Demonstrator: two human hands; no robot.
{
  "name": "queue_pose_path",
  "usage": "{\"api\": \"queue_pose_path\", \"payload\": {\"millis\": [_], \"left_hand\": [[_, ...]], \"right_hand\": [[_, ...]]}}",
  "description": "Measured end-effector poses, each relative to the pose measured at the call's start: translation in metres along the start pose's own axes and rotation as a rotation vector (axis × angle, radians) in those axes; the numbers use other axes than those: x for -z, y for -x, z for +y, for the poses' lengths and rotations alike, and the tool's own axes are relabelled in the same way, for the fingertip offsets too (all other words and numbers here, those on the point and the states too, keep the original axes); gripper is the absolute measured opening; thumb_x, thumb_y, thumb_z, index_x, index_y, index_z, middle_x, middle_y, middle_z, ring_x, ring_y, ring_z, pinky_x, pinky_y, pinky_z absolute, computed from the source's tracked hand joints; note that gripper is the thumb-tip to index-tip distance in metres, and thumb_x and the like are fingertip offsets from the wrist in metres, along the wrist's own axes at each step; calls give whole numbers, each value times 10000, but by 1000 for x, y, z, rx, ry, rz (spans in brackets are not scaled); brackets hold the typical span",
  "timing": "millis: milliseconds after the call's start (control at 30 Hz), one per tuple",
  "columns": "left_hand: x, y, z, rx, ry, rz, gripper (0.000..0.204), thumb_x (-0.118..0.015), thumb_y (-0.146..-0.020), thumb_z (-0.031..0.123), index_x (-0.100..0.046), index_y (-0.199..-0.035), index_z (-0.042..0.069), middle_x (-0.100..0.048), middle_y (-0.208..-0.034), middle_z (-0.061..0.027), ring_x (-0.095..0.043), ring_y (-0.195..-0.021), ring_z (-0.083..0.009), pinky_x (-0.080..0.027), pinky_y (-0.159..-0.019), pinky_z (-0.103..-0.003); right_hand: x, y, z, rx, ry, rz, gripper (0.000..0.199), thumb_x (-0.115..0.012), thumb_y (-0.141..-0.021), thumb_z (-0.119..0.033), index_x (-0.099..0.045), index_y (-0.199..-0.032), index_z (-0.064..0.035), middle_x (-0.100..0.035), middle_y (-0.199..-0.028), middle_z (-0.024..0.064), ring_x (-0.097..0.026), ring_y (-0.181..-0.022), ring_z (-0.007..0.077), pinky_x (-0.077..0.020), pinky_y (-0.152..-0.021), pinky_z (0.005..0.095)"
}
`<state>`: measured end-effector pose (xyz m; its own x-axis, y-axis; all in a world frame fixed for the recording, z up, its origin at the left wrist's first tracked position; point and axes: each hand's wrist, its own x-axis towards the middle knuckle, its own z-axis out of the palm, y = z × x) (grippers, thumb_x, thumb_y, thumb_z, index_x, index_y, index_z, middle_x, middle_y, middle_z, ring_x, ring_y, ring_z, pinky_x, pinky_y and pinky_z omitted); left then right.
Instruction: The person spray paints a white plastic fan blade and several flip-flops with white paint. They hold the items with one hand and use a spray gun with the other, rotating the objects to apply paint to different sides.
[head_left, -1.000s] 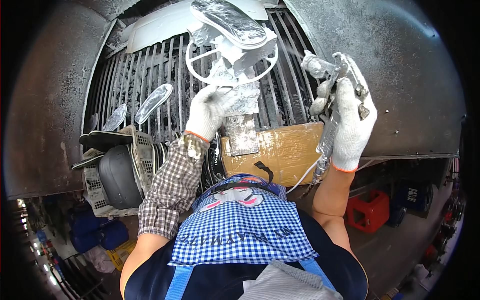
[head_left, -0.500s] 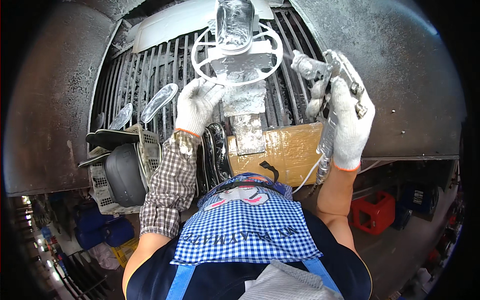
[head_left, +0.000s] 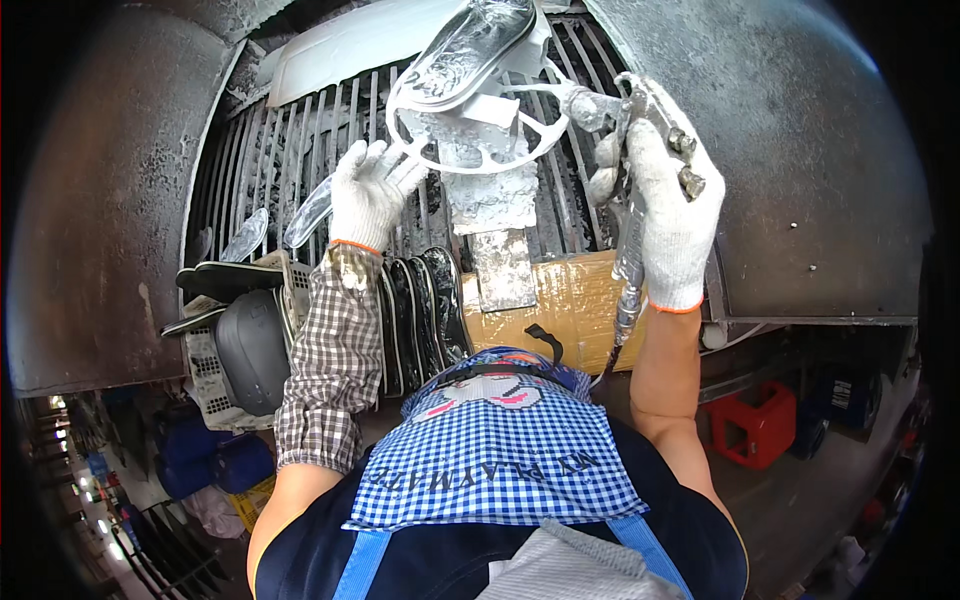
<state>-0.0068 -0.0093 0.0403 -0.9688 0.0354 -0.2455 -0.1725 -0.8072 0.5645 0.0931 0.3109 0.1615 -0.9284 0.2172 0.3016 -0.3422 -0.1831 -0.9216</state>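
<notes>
My right hand (head_left: 678, 215), in a white knit glove, is wrapped round a metal spray gun (head_left: 630, 245). The gun's nozzle faces left, toward a white-crusted spoked turntable wheel (head_left: 548, 142). On the wheel rests an oblong dark piece (head_left: 468, 55) with a glossy, streaked surface and a pale rim, tilted toward the upper right. My left hand (head_left: 366, 200), also gloved, has its fingers stretched out at the wheel's lower left rim; whether the fingertips touch it I cannot tell. Beneath the wheel, a coated metal bracket (head_left: 500, 270) runs toward me.
Metal slats (head_left: 345, 115) lie below, with oblong pieces (head_left: 245, 235) on their left side. A pale crate (head_left: 215, 385) holds dark shells (head_left: 250, 350). Several dark pieces (head_left: 425, 310) stand in a row beside taped cardboard (head_left: 575, 300). Metal walls flank both sides; a red stool (head_left: 755, 425) stands lower right.
The wheel has turned, swinging the oblong piece from upright to a slant. My left hand has shifted left with its fingers spread. The spray gun has moved left, closer to the wheel.
</notes>
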Motion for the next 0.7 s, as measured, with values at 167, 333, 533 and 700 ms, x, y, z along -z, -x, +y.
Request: {"api": "queue_pose_path", "payload": {"millis": [167,333,533,700], "left_hand": [[-2,-4,9,9,32,-18,323,-631,-971,290,-574,-1051,-17,-561,-1331,-380,-555,-1296,-547,-505,-1044,-649],[8,-13,13,-48,55,-16,461,-643,-971,277,-449,-1218,-60,-435,-1455,-429,-493,-1350,-577,-472,-1086,-668],[5,-3,-10,-56,11,42,210,-591,-1007,250,-588,-912,62,-675,-1149,-267,-676,-1069,-411,-594,-880,-510],[7,15,-49,42,18,25,436,-627,-1007,357,-572,-1213,-24,-622,-1282,-288,-624,-1207,-442,-548,-1014,-568]], "right_hand": [[-6,-3,-6,36,-36,42,399,-638,-1039,-85,-585,-1413,43,-697,-880,47,-618,-716,65,-513,-622,222],[-19,11,-15,-90,-89,-51,439,-660,-1022,-85,-565,-1429,51,-719,-961,97,-638,-749,81,-529,-625,234],[-29,8,-9,-119,-84,-157,438,-671,-1005,-62,-589,-1420,53,-753,-1039,92,-677,-797,78,-542,-712,221],[-30,-8,0,-91,13,-66,423,-673,-1010,-86,-604,-1401,59,-742,-1155,103,-692,-934,103,-557,-841,260]]}}
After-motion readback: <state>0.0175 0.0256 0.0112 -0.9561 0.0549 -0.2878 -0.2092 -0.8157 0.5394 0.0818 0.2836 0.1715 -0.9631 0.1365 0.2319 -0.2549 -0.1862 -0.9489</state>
